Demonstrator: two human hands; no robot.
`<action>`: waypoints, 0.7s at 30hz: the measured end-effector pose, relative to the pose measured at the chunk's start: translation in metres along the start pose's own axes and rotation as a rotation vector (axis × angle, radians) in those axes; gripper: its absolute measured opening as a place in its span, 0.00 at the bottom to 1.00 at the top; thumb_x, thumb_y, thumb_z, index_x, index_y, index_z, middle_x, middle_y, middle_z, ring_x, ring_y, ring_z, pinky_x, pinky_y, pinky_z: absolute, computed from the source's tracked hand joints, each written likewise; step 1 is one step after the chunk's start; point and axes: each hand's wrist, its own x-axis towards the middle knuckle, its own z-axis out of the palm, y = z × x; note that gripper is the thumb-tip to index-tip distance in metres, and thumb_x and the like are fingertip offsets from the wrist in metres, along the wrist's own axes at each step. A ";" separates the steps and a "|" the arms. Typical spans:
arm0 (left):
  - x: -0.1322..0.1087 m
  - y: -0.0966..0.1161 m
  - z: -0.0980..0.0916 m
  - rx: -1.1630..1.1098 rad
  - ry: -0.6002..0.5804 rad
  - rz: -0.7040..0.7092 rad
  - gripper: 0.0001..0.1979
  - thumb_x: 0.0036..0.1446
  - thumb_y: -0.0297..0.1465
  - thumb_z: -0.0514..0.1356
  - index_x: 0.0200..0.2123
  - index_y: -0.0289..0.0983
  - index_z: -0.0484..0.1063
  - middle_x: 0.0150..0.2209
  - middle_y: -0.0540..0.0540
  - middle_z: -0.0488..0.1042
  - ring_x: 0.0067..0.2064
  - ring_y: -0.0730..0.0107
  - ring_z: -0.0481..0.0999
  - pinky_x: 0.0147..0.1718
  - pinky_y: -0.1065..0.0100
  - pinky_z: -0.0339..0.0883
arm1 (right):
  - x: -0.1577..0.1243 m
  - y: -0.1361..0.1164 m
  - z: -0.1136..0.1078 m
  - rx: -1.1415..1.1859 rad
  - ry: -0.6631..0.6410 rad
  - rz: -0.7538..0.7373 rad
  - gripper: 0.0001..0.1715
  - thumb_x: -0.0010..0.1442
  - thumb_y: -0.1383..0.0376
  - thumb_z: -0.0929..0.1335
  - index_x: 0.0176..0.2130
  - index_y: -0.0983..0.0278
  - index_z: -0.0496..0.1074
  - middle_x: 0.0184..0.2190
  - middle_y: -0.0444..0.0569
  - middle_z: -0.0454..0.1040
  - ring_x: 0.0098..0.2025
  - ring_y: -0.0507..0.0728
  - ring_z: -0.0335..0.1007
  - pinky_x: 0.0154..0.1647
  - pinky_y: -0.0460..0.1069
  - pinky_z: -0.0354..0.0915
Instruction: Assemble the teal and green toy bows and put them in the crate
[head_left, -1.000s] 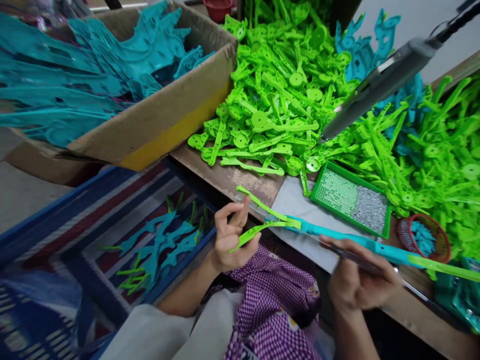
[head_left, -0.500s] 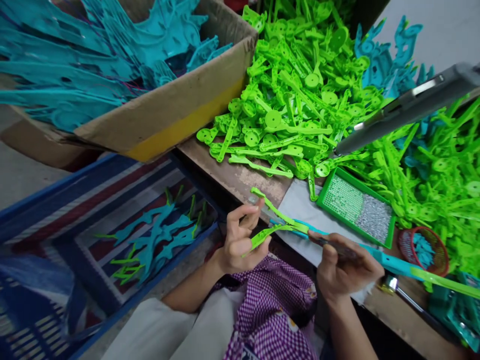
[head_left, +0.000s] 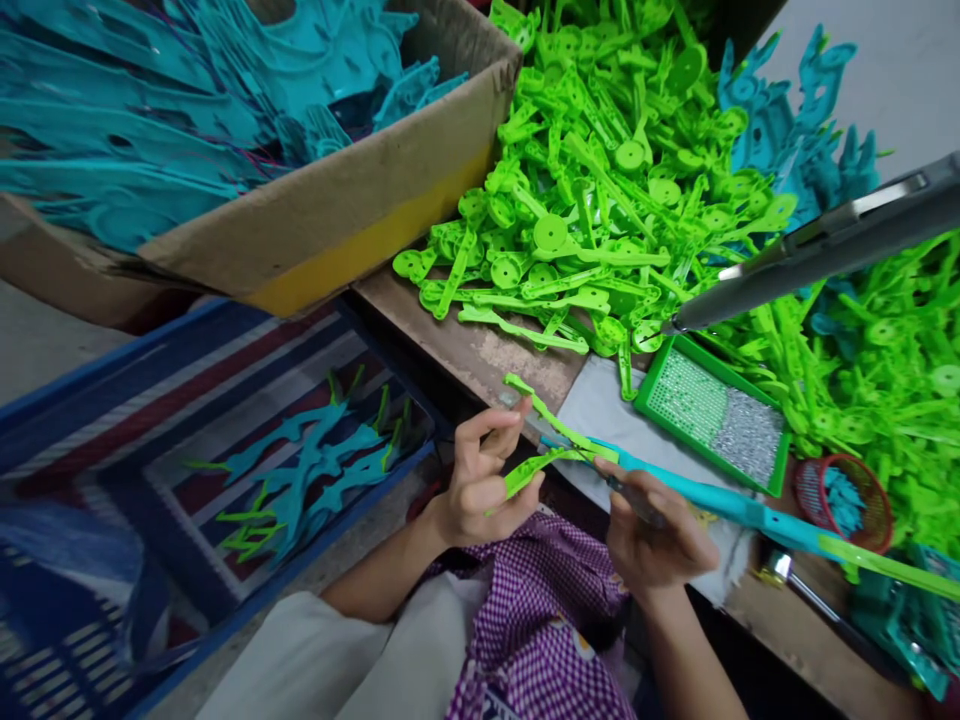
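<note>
My left hand [head_left: 484, 485] is closed around a bright green forked plastic part [head_left: 547, 412], whose two arms spread apart by my fingers. A long turquoise plastic piece [head_left: 712, 500] runs from behind the fork toward the right, ending in a green tip. In my right hand [head_left: 660, 530] is a slim dark tool [head_left: 637, 502], its tip against the joint of the green fork; its exact kind is unclear. A grey cloth [head_left: 592, 395] lies under the work. Beyond it stands a green tray [head_left: 712, 415] of small metal pieces.
Green plastic parts [head_left: 570, 200] are heaped at the back. A grey pen-shaped tool [head_left: 810, 245] slants down from the right. A cardboard box [head_left: 360, 200] holds turquoise parts. At left is a blue crate [head_left: 45, 410]; at right, a red basket [head_left: 817, 490] and metal-ended tool [head_left: 780, 568].
My right hand has moved left along the turquoise piece, bringing the dark tool's tip onto the fork's joint. My left hand holds nearly still. The view has shifted slightly.
</note>
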 end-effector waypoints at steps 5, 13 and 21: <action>0.000 0.000 0.001 0.014 0.002 0.020 0.28 0.47 0.10 0.60 0.41 0.47 0.59 0.58 0.49 0.52 0.64 0.48 0.58 0.58 0.48 0.64 | -0.001 0.003 -0.002 0.016 0.014 -0.005 0.21 0.56 0.73 0.70 0.46 0.61 0.62 0.35 0.45 0.76 0.34 0.55 0.79 0.31 0.52 0.77; 0.002 -0.002 0.002 -0.011 0.022 0.033 0.28 0.49 0.10 0.58 0.41 0.48 0.57 0.58 0.51 0.52 0.64 0.49 0.58 0.58 0.45 0.64 | 0.008 0.004 0.003 -0.013 -0.018 0.051 0.17 0.54 0.73 0.71 0.42 0.62 0.64 0.33 0.46 0.76 0.32 0.54 0.79 0.27 0.47 0.74; 0.004 -0.001 0.003 -0.006 0.026 -0.001 0.23 0.51 0.13 0.60 0.38 0.45 0.55 0.58 0.52 0.52 0.64 0.49 0.59 0.58 0.48 0.65 | 0.007 0.003 0.001 0.082 0.004 0.129 0.19 0.54 0.75 0.70 0.43 0.60 0.64 0.34 0.44 0.73 0.34 0.56 0.79 0.30 0.49 0.74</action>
